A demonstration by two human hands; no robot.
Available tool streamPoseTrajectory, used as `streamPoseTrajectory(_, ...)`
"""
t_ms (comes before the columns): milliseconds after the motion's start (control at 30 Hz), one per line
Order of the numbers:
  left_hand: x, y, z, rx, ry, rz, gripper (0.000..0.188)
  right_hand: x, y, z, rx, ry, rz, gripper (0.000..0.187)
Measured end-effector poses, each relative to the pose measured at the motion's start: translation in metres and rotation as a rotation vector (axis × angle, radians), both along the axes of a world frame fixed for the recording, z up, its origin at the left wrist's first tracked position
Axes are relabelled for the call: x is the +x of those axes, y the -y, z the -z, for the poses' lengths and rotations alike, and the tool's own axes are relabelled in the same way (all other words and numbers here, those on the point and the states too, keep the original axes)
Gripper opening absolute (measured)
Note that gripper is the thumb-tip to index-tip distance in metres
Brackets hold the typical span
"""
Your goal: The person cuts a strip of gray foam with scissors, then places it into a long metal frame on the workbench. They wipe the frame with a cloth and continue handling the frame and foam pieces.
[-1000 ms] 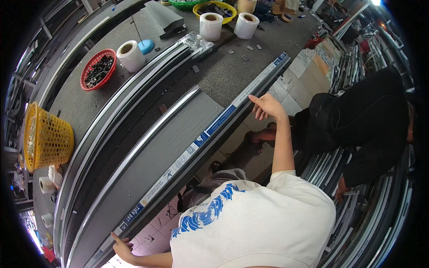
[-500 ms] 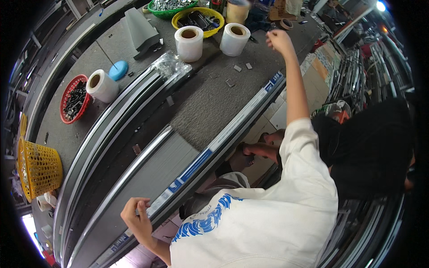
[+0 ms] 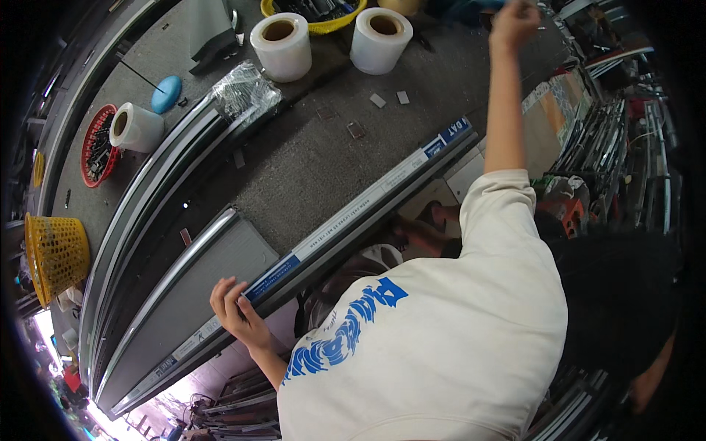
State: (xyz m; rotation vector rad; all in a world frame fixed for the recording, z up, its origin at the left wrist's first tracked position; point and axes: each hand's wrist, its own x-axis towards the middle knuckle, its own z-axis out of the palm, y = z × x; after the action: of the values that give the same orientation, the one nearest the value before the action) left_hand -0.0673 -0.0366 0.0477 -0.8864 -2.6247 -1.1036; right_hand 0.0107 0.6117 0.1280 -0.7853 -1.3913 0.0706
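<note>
A long metal profile (image 3: 346,220) with blue-and-white printed film lies along the table's near edge. My left hand (image 3: 239,316) rests over it on the near left, fingers apart and thumb out, with nothing seen in it. Whether it presses on the profile I cannot tell. My right hand (image 3: 513,28) reaches out to the far right of the table, its fingers curled together and slightly blurred. What it holds, if anything, is hidden; a dark blue item (image 3: 471,7) lies beside it at the top edge.
Two film rolls, the left (image 3: 281,48) and right (image 3: 381,42), stand at the back near a yellow basket (image 3: 338,26). Curved profiles (image 3: 140,242), a red basket (image 3: 92,176), a third roll (image 3: 137,127) and a tall yellow basket (image 3: 57,257) are left. A person in black (image 3: 618,294) is right.
My right hand has moved farther out, up and to the right. My left hand has shifted slightly up and right along the profile. The whole view has shifted.
</note>
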Motion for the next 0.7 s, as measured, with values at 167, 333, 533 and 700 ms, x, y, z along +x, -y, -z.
streamPoseTrajectory(167,-0.002,-0.004,0.012,-0.126,-0.166,-0.077,0.026,0.079,0.145,-0.07,0.075,-0.438,-0.105,0.042)
streamPoseTrajectory(333,-0.002,-0.003,0.011,-0.228,-0.198,-0.084,0.028,0.105,0.329,-0.031,-0.257,-0.117,-0.258,0.032)
streamPoseTrajectory(533,-0.002,-0.003,0.008,-0.356,-0.17,-0.095,0.039,0.031,0.482,0.092,-0.168,0.623,-0.646,0.028)
streamPoseTrajectory(700,-0.003,-0.002,0.009,-0.434,-0.085,-0.099,0.054,0.061,0.398,0.119,-0.258,0.755,-0.397,0.02)
